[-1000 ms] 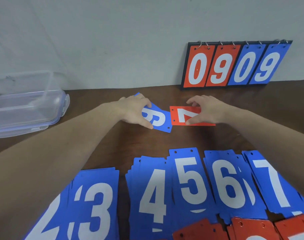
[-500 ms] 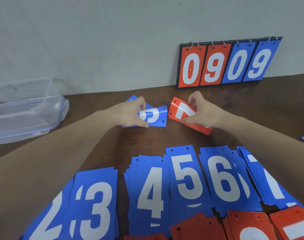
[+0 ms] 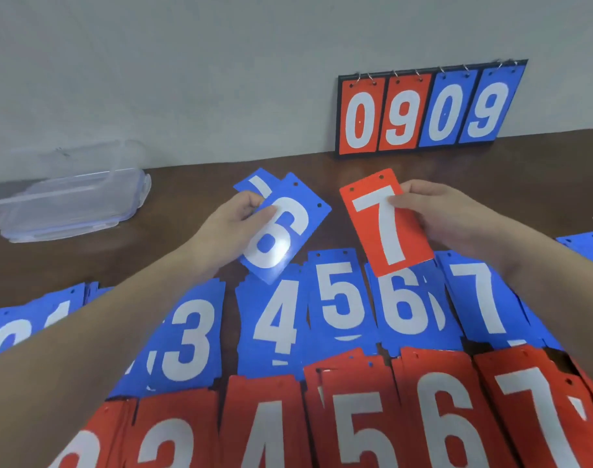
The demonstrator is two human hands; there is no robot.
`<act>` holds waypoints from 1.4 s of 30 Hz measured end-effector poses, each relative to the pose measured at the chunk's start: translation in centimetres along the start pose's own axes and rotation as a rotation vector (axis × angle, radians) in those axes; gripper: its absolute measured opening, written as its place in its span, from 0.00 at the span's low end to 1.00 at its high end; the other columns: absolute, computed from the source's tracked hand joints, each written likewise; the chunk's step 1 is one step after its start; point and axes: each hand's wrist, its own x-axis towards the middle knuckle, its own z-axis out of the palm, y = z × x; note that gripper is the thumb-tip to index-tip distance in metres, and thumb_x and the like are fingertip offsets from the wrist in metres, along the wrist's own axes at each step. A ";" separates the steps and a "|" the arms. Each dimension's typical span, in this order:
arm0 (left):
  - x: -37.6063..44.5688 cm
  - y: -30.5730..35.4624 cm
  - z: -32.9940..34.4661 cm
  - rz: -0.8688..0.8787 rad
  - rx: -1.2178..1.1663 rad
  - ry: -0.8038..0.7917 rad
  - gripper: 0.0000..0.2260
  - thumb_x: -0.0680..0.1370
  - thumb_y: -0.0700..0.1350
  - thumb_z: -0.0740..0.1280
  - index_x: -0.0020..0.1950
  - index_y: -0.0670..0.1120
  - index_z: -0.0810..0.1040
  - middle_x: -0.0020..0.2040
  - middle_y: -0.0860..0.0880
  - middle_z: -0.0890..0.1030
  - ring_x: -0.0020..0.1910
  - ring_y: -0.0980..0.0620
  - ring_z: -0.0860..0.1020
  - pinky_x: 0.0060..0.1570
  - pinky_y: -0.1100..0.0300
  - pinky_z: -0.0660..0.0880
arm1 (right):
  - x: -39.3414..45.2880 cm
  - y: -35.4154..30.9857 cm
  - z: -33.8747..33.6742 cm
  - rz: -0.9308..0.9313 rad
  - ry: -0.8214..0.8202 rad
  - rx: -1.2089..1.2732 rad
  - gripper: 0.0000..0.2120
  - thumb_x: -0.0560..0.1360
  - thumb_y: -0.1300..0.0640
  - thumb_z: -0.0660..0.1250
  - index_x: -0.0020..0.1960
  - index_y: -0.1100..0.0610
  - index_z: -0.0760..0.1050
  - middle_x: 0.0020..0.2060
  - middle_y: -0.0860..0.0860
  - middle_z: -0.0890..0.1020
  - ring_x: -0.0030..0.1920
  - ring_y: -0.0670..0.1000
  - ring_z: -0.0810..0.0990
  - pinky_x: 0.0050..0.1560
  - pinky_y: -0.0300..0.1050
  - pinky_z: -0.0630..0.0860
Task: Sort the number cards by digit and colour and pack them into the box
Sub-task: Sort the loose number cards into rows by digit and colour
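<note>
While red piles are lying nearest and blue piles just beyond, the left hand is pinching a blue 6 (with another blue card behind it) and the right hand is pinching a red 7, both above the table; farther back, the box is sitting left and the scoreboard is leaning on the wall

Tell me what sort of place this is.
Probably a plain indoor work desk: a dark wooden table against a bare grey wall, with a flip scoreboard and a clear plastic box.
</note>
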 end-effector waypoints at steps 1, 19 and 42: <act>-1.1 0.3 0.5 -0.016 -0.021 -0.025 0.12 0.82 0.53 0.66 0.51 0.45 0.73 0.43 0.50 0.81 0.39 0.52 0.77 0.40 0.60 0.73 | -0.8 0.7 -0.5 0.003 -0.020 0.033 0.13 0.81 0.50 0.67 0.62 0.54 0.76 0.54 0.50 0.86 0.55 0.54 0.86 0.60 0.58 0.80; -7.9 3.3 15.0 -0.061 -0.101 -0.059 0.31 0.79 0.36 0.69 0.75 0.59 0.62 0.54 0.54 0.86 0.52 0.51 0.85 0.43 0.57 0.80 | -11.7 10.6 -10.8 -0.079 -0.030 0.107 0.18 0.78 0.67 0.68 0.63 0.50 0.75 0.50 0.57 0.85 0.42 0.52 0.84 0.43 0.49 0.81; -6.4 2.3 19.1 0.166 0.656 0.270 0.19 0.77 0.46 0.71 0.68 0.54 0.75 0.72 0.52 0.67 0.72 0.46 0.65 0.70 0.45 0.60 | -13.6 15.3 -10.8 -0.353 0.067 -0.665 0.12 0.72 0.49 0.76 0.50 0.42 0.75 0.51 0.41 0.78 0.59 0.47 0.72 0.58 0.44 0.71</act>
